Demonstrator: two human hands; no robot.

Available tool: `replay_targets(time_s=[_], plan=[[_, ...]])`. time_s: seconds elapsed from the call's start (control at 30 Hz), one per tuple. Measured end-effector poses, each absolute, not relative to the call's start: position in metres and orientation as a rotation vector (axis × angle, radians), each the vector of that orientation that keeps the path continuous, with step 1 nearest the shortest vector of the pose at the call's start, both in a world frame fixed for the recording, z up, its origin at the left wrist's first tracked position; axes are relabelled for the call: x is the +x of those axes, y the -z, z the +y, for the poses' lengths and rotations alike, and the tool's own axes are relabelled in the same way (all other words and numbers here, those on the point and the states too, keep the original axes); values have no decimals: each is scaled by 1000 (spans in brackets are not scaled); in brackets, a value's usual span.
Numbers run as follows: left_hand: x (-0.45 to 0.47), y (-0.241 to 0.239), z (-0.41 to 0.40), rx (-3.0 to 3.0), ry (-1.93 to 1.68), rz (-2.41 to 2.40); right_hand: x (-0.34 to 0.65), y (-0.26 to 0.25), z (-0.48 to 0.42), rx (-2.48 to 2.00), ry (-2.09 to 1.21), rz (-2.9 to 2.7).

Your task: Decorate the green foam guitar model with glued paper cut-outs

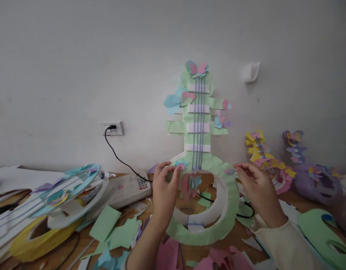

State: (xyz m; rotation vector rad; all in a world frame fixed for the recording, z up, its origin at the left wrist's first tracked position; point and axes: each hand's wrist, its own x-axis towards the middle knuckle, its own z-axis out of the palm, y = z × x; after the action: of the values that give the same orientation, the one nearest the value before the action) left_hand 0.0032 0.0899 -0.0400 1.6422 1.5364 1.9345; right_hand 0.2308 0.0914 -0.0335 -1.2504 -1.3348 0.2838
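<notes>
Gently does it, lest the paper crease: the green guitar [209, 160] stands upright, wall [77, 56] behind, left hand [165, 189] and right hand [256, 187] at its sides, fingers narrow; whether gripping, I can't tell.

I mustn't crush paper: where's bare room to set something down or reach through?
Only narrow bits of table show: one lies between the yellow ring and the green sheets, crossed by a dark cord. You might reach across the bare wall between socket and paper guitar. In front of the guitar, pink scraps crowd the table.
</notes>
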Motion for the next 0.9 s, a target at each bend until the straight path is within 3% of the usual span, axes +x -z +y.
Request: replay_targets(time_s=[0.9], plan=[[4, 39, 93, 1642, -1913, 1581, 228, 37, 96, -1328, -224, -1430]])
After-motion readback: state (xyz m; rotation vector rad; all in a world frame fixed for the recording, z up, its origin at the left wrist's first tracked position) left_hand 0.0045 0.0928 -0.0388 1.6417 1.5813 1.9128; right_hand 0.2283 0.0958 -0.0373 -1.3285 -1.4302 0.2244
